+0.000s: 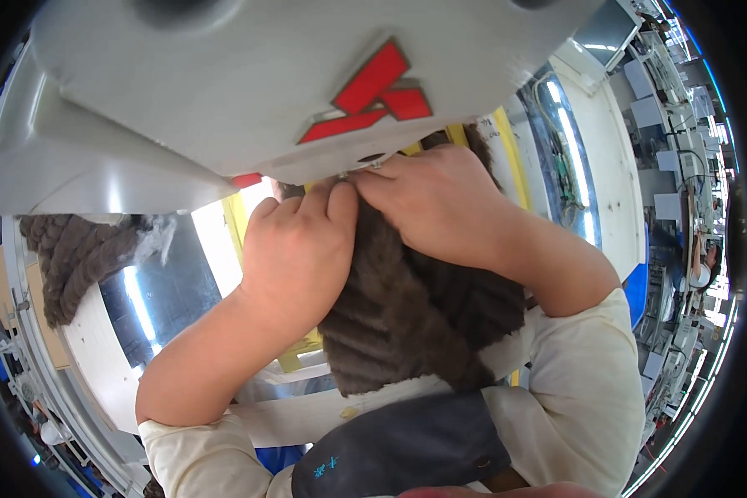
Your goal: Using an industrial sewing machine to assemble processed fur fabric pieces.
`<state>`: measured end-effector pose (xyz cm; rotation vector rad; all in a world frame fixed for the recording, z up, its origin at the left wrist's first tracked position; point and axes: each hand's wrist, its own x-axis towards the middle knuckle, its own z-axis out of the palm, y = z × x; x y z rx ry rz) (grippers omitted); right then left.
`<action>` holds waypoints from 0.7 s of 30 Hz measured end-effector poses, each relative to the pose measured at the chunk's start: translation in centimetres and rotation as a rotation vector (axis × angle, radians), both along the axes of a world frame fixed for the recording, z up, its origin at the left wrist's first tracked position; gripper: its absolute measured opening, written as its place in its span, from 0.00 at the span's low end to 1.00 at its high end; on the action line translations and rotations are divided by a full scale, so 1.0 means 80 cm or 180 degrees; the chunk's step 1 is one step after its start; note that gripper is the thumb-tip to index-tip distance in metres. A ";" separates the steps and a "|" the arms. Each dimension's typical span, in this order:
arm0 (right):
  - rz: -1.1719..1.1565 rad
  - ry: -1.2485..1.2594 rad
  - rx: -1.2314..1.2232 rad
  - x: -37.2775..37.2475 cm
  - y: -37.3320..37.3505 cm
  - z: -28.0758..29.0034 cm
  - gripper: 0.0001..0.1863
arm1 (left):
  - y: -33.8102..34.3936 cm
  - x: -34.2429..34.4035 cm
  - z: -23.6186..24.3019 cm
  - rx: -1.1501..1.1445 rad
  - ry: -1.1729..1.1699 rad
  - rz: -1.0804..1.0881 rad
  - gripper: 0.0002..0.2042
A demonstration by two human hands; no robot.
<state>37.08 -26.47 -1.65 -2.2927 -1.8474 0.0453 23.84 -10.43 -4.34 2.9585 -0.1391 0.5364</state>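
Observation:
A pale grey sewing machine head (pixel 183 75) with a red emblem fills the top of the view, its small metal parts low at the middle. Below it lies a piece of dark brown fur (pixel 427 324) with ridged rows and a loose strip across it. My left hand (pixel 299 241) has its fingers curled and pressed together on the fur just under the machine. Close to its right, my right hand (pixel 432 199) pinches the fur's upper edge, fingers bent under the metal parts. The exact fingertips are partly hidden.
More brown fur (pixel 79 257) with white tufts lies at the left on the bench. Yellow strips (pixel 515 166) run beside the work, near glossy dark panels with cables. A blue bin (pixel 637 290) is at the right. Benches and people appear along the far right rim.

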 end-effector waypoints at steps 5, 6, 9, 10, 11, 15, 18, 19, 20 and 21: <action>-0.0064 -0.0139 0.0225 -0.002 0.002 -0.007 0.07 | 0.005 -0.001 -0.003 0.0131 0.0056 0.0003 0.07; -0.0042 -0.0021 0.0142 -0.003 0.003 -0.005 0.07 | 0.003 -0.003 -0.001 0.0084 0.0189 0.0028 0.07; -0.0075 0.0007 0.0063 -0.001 -0.002 -0.010 0.07 | -0.002 -0.001 0.002 -0.0013 0.0208 -0.0014 0.09; 0.0011 0.0005 0.0092 0.001 -0.002 -0.013 0.06 | 0.000 -0.001 0.001 -0.0014 0.0276 -0.0023 0.11; -0.0063 -0.0054 0.0068 0.004 -0.004 -0.011 0.06 | -0.001 0.002 0.000 -0.0034 0.0217 -0.0098 0.11; -0.0004 -0.0077 0.0043 0.002 -0.008 0.000 0.07 | -0.001 -0.002 0.003 -0.0212 0.0428 -0.0090 0.16; -0.0031 -0.0153 -0.0027 0.005 -0.011 0.002 0.08 | -0.002 -0.001 0.005 -0.0314 0.0488 -0.0210 0.23; -0.0001 -0.0167 0.0026 0.008 -0.012 -0.003 0.07 | -0.005 -0.001 0.009 -0.0334 0.0514 -0.0207 0.28; 0.0032 -0.0181 0.0080 0.010 -0.013 -0.006 0.07 | -0.007 -0.002 0.012 -0.0352 0.0540 -0.0202 0.34; 0.0022 -0.0186 0.0092 0.010 -0.013 -0.005 0.07 | -0.010 -0.008 0.013 -0.0339 0.0536 -0.0210 0.34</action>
